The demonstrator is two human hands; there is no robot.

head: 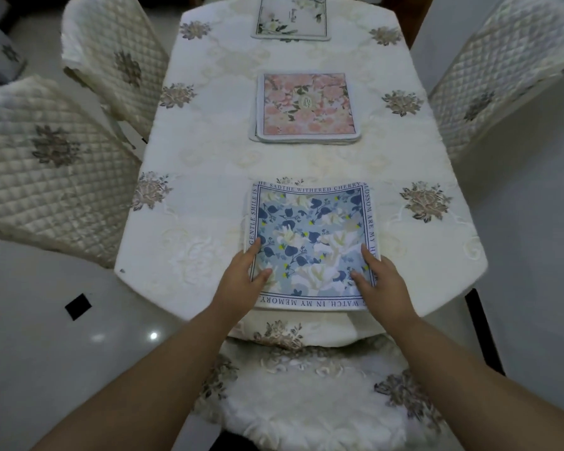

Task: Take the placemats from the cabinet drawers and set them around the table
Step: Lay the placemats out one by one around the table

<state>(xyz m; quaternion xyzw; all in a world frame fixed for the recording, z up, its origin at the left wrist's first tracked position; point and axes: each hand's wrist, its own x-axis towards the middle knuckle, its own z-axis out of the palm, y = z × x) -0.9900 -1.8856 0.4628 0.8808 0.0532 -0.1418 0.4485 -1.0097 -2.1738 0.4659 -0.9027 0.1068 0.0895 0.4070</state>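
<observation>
1. Table (209, 222): long, covered by a cream cloth with embroidered flower motifs along both long sides; it runs from the near edge away to the far end.
2. Blue placemat (311, 245): square, blue and white floral print with a border of printed lettering; lies flat at the near end of the table, centred left to right; its near edge sits just inside the table's near edge; a second pale edge shows along its left side, so it may lie on another mat, cannot tell for certain.
3. Left hand (241, 281): rests on the near-left corner of the blue placemat; fingers (256, 247) extended and flat along the left border, thumb laid on the printed face; not clenched, pressing rather than gripping.
4. Right hand (383, 281): mirrors it on the near-right corner; fingers (368, 253) extended along the right border, thumb on the face; also flat and unclenched.
5. Pink placemat (306, 107): pink floral square at mid-table, well apart from the blue one; extra layered edges show at its left and near sides, so it tops a small stack.
6. White placemat (290, 17): pale floral square at the far end, partly cut off by the frame.
7. Chairs: quilted cream covers; two on the left (56, 177), one on the right (495, 76), one at the near end (306, 402) below the forearms.
</observation>
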